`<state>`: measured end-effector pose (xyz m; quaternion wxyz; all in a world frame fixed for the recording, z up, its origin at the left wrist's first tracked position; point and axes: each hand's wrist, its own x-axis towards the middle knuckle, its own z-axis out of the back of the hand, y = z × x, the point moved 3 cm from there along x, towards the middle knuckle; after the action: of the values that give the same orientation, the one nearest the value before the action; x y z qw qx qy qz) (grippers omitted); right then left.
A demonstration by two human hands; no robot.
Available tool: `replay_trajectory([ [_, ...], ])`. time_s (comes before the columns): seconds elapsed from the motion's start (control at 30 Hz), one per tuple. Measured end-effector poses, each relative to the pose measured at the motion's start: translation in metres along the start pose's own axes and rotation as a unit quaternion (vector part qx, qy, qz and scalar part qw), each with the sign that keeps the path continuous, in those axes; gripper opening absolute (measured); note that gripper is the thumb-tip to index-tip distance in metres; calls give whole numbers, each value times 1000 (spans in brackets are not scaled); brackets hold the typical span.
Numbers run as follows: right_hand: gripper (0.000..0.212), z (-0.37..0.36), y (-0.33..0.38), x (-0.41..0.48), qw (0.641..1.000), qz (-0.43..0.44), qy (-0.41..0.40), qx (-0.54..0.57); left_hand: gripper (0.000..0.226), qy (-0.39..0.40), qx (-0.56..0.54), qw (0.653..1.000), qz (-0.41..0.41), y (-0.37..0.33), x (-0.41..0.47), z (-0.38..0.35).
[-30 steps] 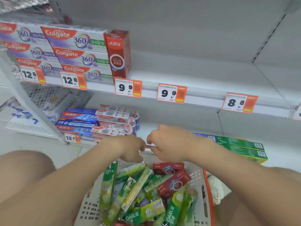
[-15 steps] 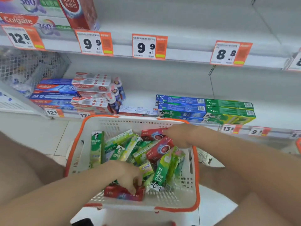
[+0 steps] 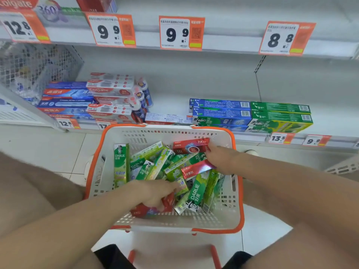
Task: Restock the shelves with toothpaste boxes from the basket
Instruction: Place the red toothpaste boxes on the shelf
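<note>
Left hand (image 3: 155, 193) curls its fingers round a red box (image 3: 147, 210) in the basket (image 3: 223, 214); right hand (image 3: 220, 158) (grip unclear) touches a shiny box (image 3: 196, 168).

Left hand (image 3: 155, 193) and right hand (image 3: 219, 158): bare, as are the forearms (image 3: 87, 216) behind them. Below the hands, black shorts (image 3: 112, 257) edge bare thighs (image 3: 29, 187). Beyond the right hand, a white shoe (image 3: 251, 152).

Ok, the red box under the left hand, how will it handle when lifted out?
Probably stiff and light: the red box is a slim carton like the others. Its shiny face may slip a little in the left hand. Green boxes lean beside it in the basket, so lifting it could shift them.
</note>
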<state>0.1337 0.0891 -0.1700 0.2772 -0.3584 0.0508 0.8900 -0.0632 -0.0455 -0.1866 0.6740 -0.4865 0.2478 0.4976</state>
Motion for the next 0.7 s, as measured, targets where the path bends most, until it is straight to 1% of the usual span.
replay_trajectory([
  [0.03, 33, 5, -1, -4, 1000, 1, 6, 12, 56, -17, -14, 1000, -2, 0, -8, 10],
  [0.1, 24, 19, 0, -11, 1000, 3, 11, 3, 51, -46, -47, 998, -17, 0, -25, 39],
  [0.13, 23, 31, 1, -14, 1000, 0, 3, 20, 50, -62, -79, 994, -32, -1, -36, 56],
  [0.17, 28, 46, 3, -17, 999, -3, -4, 49, 48, -81, -116, 989, -49, -4, -49, 74],
  [0.23, 38, 77, 4, -23, 991, -6, -47, 125, 47, -128, -182, 971, -85, -9, -80, 107],
  [0.33, 35, 124, 0, -39, 965, -2, -125, 231, 45, -196, -250, 940, -127, -18, -129, 145],
  [0.37, 36, 139, -5, -48, 956, -7, -147, 252, 44, -219, -268, 928, -137, -20, -144, 155],
  [0.43, 42, 168, -16, -68, 947, -7, -193, 259, 44, -266, -298, 904, -154, -21, -168, 169],
  [0.5, 36, 192, -25, -87, 935, 2, -227, 272, 47, -311, -330, 875, -166, -22, -185, 181],
  [0.53, 32, 203, -27, -95, 924, 9, -244, 295, 48, -330, -356, 857, -176, -23, -191, 186],
  [0.57, 33, 213, -27, -102, 906, 13, -261, 333, 48, -341, -387, 836, -188, -25, -197, 191],
  [0.63, 39, 230, -23, -110, 847, 27, -293, 442, 43, -362, -449, 789, -214, -28, -205, 197],
  [0.67, 38, 237, -21, -112, 817, 36, -307, 487, 41, -371, -477, 764, -225, -30, -207, 200],
  [0.7, 36, 244, -19, -112, 794, 42, -317, 517, 38, -377, -503, 741, -237, -31, -210, 202],
])
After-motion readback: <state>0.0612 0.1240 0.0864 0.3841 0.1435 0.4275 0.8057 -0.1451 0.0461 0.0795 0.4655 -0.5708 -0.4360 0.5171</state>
